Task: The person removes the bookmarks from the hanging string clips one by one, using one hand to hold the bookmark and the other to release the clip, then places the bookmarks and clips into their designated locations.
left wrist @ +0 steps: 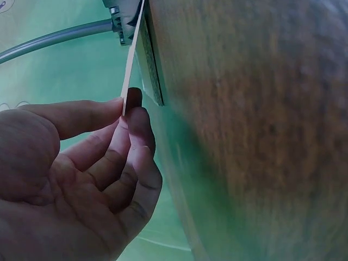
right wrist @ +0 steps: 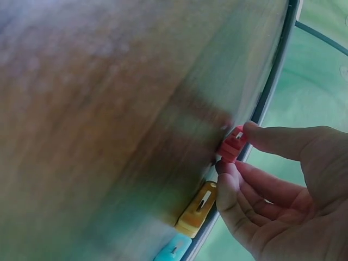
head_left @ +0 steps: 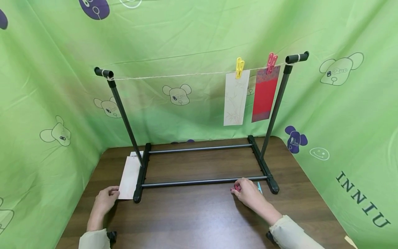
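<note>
At the left of the table my left hand (head_left: pixel 104 201) pinches the near corner of a white paper card (head_left: pixel 129 180) between thumb and fingers. In the left wrist view the card (left wrist: pixel 128 76) is edge-on, tilted up from another card (left wrist: pixel 152 70) under it. My right hand (head_left: pixel 249 194) pinches a red clothespin (right wrist: pixel 234 143) low over the table, beside the rack's front bar. Just by its fingers in the right wrist view lie a yellow clothespin (right wrist: pixel 197 209) and a light blue clothespin (right wrist: pixel 174 249).
A black rack (head_left: pixel 124 116) stands on the brown table (head_left: pixel 192 214), a string (head_left: pixel 171 75) tied between its posts. On the string's right hang a white card (head_left: pixel 234 100) under a yellow clothespin (head_left: pixel 239 68) and a red card (head_left: pixel 264 98) under a pink clothespin (head_left: pixel 271 63). Green cloth surrounds the table.
</note>
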The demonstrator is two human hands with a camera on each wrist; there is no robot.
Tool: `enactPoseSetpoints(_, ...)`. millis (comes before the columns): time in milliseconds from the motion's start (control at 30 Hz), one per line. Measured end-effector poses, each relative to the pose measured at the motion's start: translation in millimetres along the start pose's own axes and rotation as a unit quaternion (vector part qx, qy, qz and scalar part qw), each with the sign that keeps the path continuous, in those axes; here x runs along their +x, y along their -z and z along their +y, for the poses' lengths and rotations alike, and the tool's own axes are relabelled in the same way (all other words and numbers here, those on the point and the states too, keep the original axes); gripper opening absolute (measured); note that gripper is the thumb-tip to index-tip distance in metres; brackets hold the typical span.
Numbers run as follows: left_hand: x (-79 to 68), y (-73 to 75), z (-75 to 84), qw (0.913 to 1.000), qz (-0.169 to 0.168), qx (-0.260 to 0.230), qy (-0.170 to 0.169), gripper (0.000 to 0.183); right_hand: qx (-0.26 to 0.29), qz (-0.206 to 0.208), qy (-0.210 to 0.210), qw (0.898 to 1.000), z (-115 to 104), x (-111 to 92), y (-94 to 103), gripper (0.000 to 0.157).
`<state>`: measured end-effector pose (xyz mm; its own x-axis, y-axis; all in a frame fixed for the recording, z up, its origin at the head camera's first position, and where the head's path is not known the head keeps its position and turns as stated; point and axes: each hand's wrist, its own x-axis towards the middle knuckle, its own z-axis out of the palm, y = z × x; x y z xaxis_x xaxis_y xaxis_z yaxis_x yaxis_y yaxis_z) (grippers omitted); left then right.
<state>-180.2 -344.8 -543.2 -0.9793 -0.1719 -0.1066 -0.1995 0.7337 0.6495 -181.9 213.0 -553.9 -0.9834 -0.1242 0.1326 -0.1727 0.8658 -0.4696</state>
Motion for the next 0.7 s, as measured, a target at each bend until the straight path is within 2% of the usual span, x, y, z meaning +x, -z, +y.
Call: enactPoseSetpoints(700,2.6,-2.8,-2.7,0.9999,-0.003,0.005,0.013,0.035,-0.003,-0.006,0.003,1.000,-5.7,0.8,4.3,0.021)
